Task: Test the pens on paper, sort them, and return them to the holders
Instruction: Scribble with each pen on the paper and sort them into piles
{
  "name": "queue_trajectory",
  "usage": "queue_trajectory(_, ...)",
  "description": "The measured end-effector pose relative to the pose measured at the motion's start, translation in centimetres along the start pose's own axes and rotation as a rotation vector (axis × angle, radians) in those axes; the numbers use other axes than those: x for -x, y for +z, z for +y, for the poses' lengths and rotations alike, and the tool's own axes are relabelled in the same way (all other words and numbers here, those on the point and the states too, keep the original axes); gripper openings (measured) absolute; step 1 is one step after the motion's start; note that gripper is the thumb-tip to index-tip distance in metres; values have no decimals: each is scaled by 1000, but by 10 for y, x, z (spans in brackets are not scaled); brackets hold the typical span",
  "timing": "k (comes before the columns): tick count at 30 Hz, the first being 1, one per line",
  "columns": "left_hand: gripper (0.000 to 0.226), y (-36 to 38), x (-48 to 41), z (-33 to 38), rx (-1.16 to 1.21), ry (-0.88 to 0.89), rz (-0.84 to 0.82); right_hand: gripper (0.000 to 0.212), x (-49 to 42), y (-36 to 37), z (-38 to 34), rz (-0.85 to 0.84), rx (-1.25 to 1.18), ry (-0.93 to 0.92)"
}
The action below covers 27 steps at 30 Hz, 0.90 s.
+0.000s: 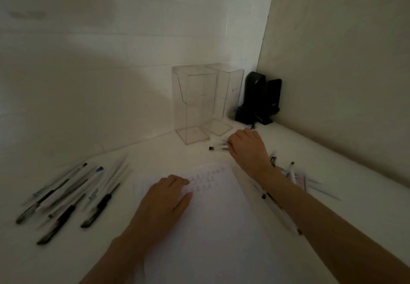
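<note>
A white sheet of paper [213, 217] lies in front of me with small scribbles [204, 179] near its far edge. My left hand [164, 201] rests flat on the paper, fingers apart, holding nothing. My right hand [246, 146] reaches past the paper and its fingertips close on a clear pen with a black cap [218, 148] lying on the table. Two clear, empty holders [195, 104] [224, 97] stand upright just behind it. Several pens [64, 197] lie spread out at the left. Another heap of pens [290, 175] lies at the right, partly hidden by my right forearm.
A black device [259, 99] with a cable stands in the corner to the right of the holders. White walls close the table at the back and right. The picture is dim and blurred by motion.
</note>
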<state>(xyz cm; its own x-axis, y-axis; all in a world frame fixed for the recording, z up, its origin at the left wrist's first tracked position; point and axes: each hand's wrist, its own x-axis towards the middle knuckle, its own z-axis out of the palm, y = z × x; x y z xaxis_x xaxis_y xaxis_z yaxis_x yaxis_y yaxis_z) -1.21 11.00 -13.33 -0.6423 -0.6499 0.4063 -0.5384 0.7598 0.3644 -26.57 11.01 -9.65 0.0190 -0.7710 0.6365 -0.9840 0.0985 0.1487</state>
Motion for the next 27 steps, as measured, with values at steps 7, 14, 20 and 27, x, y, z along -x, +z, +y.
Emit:
queue_trajectory(7,73,-4,-1,13,115,-45,48,10,29,-58,-49,188,-691,221)
queue_trajectory(14,53,-6,-3,17,151,-95,132,16,54,-30,-74,174,-573,-129)
queue_trajectory(20,73,-3,-1,-7,119,-267,37,18,60,-9,-69,52,-433,-241)
queue_trajectory(27,51,-6,-4,-9,86,-246,-12,28,69,-6,-56,-309,-539,-32)
